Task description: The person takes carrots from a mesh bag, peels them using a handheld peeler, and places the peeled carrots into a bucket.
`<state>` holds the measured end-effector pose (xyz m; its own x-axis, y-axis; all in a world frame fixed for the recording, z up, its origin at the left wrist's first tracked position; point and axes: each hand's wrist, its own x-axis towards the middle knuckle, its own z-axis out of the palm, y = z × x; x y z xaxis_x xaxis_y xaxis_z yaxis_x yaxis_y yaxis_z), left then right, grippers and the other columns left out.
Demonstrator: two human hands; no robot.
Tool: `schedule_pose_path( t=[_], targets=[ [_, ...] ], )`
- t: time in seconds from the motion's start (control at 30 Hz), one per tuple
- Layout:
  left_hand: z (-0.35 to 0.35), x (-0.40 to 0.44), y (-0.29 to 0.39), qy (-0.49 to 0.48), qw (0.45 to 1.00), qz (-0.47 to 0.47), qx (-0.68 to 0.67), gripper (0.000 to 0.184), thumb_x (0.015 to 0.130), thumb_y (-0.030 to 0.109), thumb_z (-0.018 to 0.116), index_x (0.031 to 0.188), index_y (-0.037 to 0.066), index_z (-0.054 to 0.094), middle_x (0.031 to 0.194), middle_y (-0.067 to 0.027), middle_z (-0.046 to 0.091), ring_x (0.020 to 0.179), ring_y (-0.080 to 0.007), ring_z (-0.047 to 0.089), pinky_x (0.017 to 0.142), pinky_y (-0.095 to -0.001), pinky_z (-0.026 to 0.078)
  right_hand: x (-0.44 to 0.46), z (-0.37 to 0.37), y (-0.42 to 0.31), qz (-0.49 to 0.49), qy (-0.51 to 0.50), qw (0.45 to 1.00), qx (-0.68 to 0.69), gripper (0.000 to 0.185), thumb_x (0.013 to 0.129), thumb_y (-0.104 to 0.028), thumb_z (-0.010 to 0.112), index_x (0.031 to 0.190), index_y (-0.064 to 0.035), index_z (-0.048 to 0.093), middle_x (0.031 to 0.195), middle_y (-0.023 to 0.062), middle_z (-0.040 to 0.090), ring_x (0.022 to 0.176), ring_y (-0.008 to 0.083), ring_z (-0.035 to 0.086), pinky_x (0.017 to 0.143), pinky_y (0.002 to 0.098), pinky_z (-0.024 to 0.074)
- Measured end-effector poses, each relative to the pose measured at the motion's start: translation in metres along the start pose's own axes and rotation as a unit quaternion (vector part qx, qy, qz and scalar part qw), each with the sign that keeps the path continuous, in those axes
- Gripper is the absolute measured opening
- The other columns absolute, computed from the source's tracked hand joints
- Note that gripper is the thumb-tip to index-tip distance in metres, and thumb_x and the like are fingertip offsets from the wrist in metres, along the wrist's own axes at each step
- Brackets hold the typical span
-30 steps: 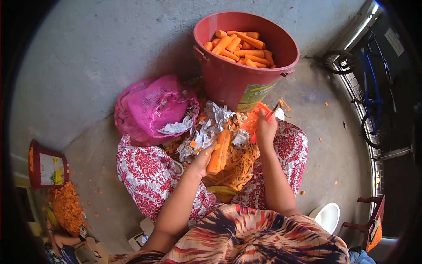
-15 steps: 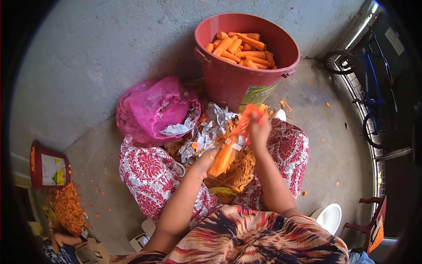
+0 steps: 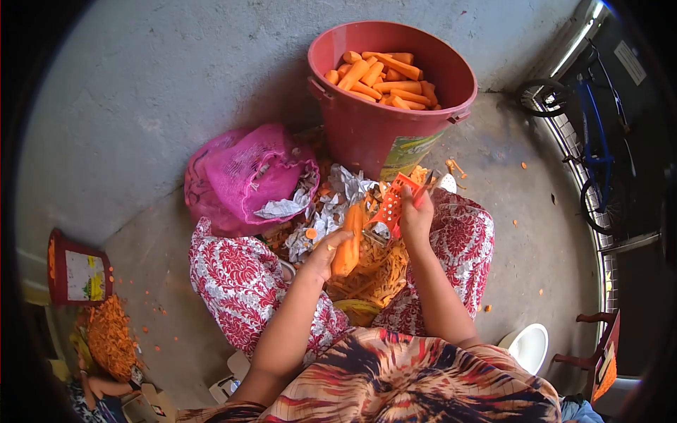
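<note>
My left hand is wrapped round a thick orange carrot, which points up and away from me. In my right hand is a red perforated peeler, just right of the carrot and apart from it. A thin dark blade, perhaps a knife, also sticks out of that hand. Below both hands lies a heap of carrot peelings between my legs, with crumpled grey paper behind it. A large red bucket holding several peeled carrots stands beyond.
A pink mesh sack lies at the left. Further left are a smaller red bucket, a peelings pile and another person's arm. A white basin sits at the lower right, with a blue bicycle beyond.
The peeler moved onto the carrot, then back off to the right. Both hands have kept their hold, and the carrot now stands slightly more upright than half a second ago.
</note>
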<state>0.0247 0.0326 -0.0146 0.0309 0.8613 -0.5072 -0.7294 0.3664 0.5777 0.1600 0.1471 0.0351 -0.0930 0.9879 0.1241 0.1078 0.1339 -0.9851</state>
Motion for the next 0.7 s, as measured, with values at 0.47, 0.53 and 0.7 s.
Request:
schedule_pose_path(
  t=[0.47, 0.53, 0.7],
  targets=[
    [0.009, -0.008, 0.022, 0.233, 0.689, 0.191, 0.66, 0.046, 0.062, 0.042, 0.067, 0.084, 0.004, 0.053, 0.071, -0.0179, 0.058, 0.069, -0.0354, 0.056, 0.061, -0.0409, 0.043, -0.004, -0.012, 0.032, 0.057, -0.399, 0.875, -0.27, 0.019, 0.07, -0.009, 0.05, 0.086, -0.0024, 0.057, 0.077, 0.0169, 0.06, 0.073, 0.0289, 0.058, 0.065, 0.0354, 0.0445],
    [0.01, -0.009, 0.023, 0.248, 0.685, 0.171, 0.663, 0.047, 0.062, 0.042, 0.067, 0.084, 0.003, 0.053, 0.071, -0.0183, 0.058, 0.069, -0.0358, 0.056, 0.061, -0.0411, 0.043, -0.008, -0.011, 0.031, 0.05, -0.454, 0.838, -0.298, 0.021, 0.071, -0.018, 0.051, 0.085, -0.0038, 0.057, 0.076, 0.019, 0.058, 0.073, 0.0342, 0.055, 0.066, 0.0386, 0.0432],
    [-0.007, 0.0, 0.015, 0.218, 0.702, 0.178, 0.654, 0.047, 0.063, 0.036, 0.068, 0.089, 0.001, 0.051, 0.079, -0.0205, 0.057, 0.077, -0.0352, 0.055, 0.067, -0.0399, 0.043, -0.018, -0.004, 0.034, 0.068, -0.484, 0.824, -0.287, 0.02, 0.073, -0.016, 0.051, 0.087, -0.0031, 0.056, 0.074, 0.018, 0.058, 0.07, 0.0311, 0.055, 0.064, 0.036, 0.0424]
  ],
)
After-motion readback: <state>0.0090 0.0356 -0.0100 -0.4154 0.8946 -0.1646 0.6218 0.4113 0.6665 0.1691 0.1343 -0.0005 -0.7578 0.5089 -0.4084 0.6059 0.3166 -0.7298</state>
